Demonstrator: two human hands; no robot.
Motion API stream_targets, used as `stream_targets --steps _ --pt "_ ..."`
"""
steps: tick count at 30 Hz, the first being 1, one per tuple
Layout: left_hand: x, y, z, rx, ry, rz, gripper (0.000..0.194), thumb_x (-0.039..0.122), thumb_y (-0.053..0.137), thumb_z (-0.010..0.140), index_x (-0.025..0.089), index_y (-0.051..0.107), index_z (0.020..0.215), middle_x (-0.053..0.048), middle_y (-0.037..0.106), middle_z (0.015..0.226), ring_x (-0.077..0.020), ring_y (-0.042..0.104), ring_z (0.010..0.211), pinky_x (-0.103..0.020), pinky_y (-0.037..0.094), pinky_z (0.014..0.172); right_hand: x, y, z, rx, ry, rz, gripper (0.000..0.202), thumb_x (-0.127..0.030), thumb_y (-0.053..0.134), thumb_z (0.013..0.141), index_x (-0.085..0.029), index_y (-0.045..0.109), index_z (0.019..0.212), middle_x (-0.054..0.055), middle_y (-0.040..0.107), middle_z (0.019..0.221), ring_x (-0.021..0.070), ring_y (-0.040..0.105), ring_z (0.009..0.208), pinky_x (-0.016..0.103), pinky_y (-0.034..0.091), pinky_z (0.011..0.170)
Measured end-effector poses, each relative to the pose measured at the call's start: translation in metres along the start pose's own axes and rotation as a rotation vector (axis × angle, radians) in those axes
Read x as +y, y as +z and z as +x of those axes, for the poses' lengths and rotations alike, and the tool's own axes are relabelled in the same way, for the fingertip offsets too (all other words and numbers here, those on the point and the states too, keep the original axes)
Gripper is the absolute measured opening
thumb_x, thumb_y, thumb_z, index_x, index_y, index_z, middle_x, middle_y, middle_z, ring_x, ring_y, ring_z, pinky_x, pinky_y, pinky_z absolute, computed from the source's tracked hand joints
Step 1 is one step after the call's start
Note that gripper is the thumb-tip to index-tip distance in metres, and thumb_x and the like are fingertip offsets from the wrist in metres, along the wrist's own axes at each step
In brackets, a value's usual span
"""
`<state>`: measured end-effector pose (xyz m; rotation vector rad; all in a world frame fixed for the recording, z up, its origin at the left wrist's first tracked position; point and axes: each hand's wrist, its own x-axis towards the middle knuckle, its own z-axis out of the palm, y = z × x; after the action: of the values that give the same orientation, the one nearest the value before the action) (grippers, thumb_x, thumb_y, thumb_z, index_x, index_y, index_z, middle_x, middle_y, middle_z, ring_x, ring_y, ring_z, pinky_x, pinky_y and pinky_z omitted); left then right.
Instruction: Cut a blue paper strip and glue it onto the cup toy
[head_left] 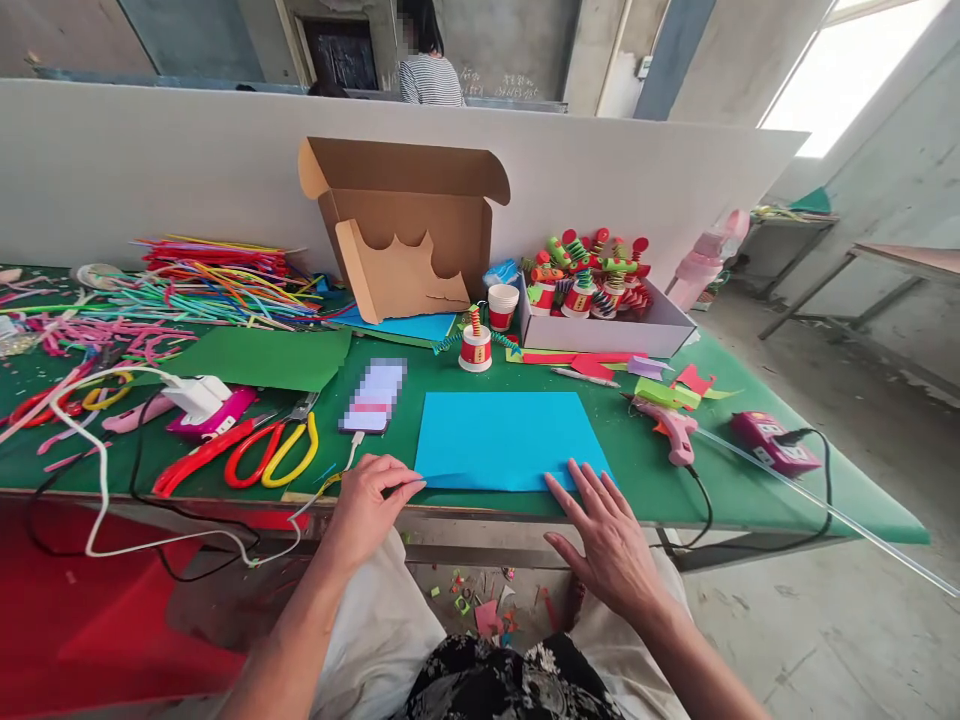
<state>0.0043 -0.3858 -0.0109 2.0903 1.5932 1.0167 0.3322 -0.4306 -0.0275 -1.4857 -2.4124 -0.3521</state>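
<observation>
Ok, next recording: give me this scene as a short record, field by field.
Left hand: grip pinched at the near left corner of the blue sheet
Right hand: open, fingers spread over the sheet's near right corner
Surface: green tabletop
Left of sheet: phone, red-and-yellow-handled scissors
Right of sheet: pink glue gun
Beyond sheet: one paper-cup figure standing upright; white box holding several more; open cardboard box
</observation>
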Motion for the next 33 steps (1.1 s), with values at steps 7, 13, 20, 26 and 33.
stream_targets --steps 7,13,20,26,33 --pt "-0.002 0.008 -0.007 0.047 -0.007 0.171 0.018 0.026 0.062 0.084 0.024 0.070 0.068 -0.005 0.072 0.110 -0.0265 0.059 0.107 -0.046 0.048 0.093 -0.001 0.000 0.000 -0.013 0.013 0.009 0.063 -0.051 0.049 0.094 -0.030 0.034 0.152 0.010 0.036 0.156 0.0326 0.038 0.140 0.051 0.036 0.111" --pt "-0.001 0.008 -0.005 0.076 -0.005 0.145 0.008 0.027 0.065 0.082 0.023 0.070 0.078 -0.007 0.072 0.114 -0.0266 0.060 0.111 -0.048 0.048 0.098 -0.002 -0.001 0.001 -0.002 0.002 -0.003 0.063 -0.051 0.050 0.094 -0.031 0.035 0.151 0.012 0.036 0.156 0.0335 0.040 0.139 0.052 0.036 0.110" --pt "0.001 0.012 -0.006 0.072 0.008 0.158 0.006 0.029 0.069 0.080 0.025 0.071 0.083 -0.006 0.073 0.111 -0.0267 0.061 0.110 -0.049 0.048 0.099 -0.002 -0.001 0.000 -0.014 0.015 0.008 0.063 -0.050 0.053 0.093 -0.032 0.035 0.151 0.010 0.035 0.157 0.0334 0.040 0.139 0.051 0.036 0.110" --pt "0.005 0.014 -0.007 0.116 -0.005 0.134 0.015 0.030 0.064 0.084 0.026 0.070 0.071 -0.004 0.072 0.114 -0.0273 0.055 0.117 -0.049 0.047 0.100 -0.001 -0.003 0.001 -0.023 0.014 0.010 0.065 -0.051 0.053 0.092 -0.033 0.034 0.152 0.009 0.037 0.156 0.0336 0.040 0.139 0.052 0.037 0.110" --pt "0.005 0.014 -0.007 0.125 -0.014 0.128 0.018 0.033 0.061 0.086 0.025 0.069 0.072 -0.004 0.070 0.118 -0.0282 0.052 0.121 -0.050 0.046 0.102 -0.002 -0.003 0.001 -0.010 0.007 0.000 0.063 -0.051 0.052 0.093 -0.031 0.037 0.150 0.012 0.039 0.154 0.0338 0.041 0.138 0.052 0.038 0.109"
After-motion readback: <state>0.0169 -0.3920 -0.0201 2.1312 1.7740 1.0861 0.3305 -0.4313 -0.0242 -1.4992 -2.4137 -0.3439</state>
